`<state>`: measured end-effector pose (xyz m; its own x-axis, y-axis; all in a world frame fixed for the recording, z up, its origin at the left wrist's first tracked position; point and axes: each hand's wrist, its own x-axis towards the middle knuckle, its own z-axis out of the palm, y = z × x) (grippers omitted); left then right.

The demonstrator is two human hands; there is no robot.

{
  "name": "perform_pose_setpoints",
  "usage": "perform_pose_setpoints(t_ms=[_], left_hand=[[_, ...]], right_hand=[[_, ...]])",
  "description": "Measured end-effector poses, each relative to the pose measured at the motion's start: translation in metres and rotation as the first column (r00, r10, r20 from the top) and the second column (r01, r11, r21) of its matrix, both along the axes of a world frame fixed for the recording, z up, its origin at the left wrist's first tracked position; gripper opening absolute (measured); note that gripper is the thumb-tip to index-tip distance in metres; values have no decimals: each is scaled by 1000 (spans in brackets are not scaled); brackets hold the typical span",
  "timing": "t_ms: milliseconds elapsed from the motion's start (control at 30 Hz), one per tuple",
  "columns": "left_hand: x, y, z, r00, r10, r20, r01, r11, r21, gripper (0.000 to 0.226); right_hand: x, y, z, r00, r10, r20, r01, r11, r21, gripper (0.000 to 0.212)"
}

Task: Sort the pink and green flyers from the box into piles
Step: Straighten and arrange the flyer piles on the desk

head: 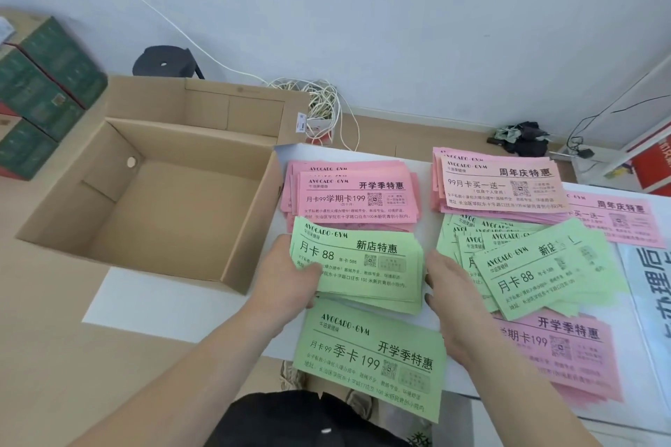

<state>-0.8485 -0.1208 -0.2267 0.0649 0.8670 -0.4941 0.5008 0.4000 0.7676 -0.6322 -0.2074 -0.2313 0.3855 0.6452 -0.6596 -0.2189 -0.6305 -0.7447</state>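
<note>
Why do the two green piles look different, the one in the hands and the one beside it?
The held green stack is neat, with its edges lined up; the loose green pile is fanned out and crooked. The left hand grips the held green stack and the right hand presses its edge; the loose green pile just lies there. Both are green.

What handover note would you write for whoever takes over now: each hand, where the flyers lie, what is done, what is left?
Left hand grips the green stack by its left edge; right hand lies flat against its right edge. Box shows no flyers. A pink pile lies behind the stack, a fanned green pile to its right.
Done: box emptied.
Left: set this stack down, probably square the fanned pile.
</note>
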Motion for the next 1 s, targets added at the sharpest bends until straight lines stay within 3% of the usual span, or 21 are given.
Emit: perform_pose_setpoints(t_ms=[67, 167, 267, 333, 400, 500, 667, 767, 900, 1000], left_hand=[[-4, 4, -3, 975, -163, -154, 180, 979, 101, 44], [-11, 6, 0, 896, -271, -352, 351, 917, 189, 78], [-17, 2, 3, 671, -346, -656, 563, 813, 146, 98], [-21, -1, 1, 614, -434, -659, 635, 767, 87, 97], [-24, 2, -5, 593, -533, -603, 675, 738, 13, 106], [-24, 8, -13, 622, -583, -523, 681, 732, -6, 110], [-27, 9, -15, 633, -510, -583, 676, 731, 93, 87], [-31, 6, -17, 645, -513, -566, 679, 724, 119, 84], [-29, 9, -19, 652, -522, -550, 667, 739, 90, 88], [-25, 8, -20, 644, -531, -550, 692, 712, 121, 81]], right_hand=[[-6, -1, 3, 995, 76, 58, -79, 996, 37, 53], [-11, -7, 3, 975, 175, 137, -189, 977, 96, 74], [-15, -11, 4, 902, 291, 320, -306, 952, -1, 111], [-15, -14, 3, 823, 410, 394, -410, 908, -90, 131], [-18, -14, 5, 730, 539, 419, -507, 839, -195, 137], [-24, -11, -1, 628, 602, 493, -527, 795, -301, 129], [-21, -13, -12, 491, 589, 642, -507, 792, -339, 84], [-17, -17, -16, 511, 540, 669, -482, 824, -297, 67], [-17, -17, -14, 551, 542, 635, -481, 828, -289, 77], [-19, -15, -14, 537, 532, 655, -481, 831, -280, 71]])
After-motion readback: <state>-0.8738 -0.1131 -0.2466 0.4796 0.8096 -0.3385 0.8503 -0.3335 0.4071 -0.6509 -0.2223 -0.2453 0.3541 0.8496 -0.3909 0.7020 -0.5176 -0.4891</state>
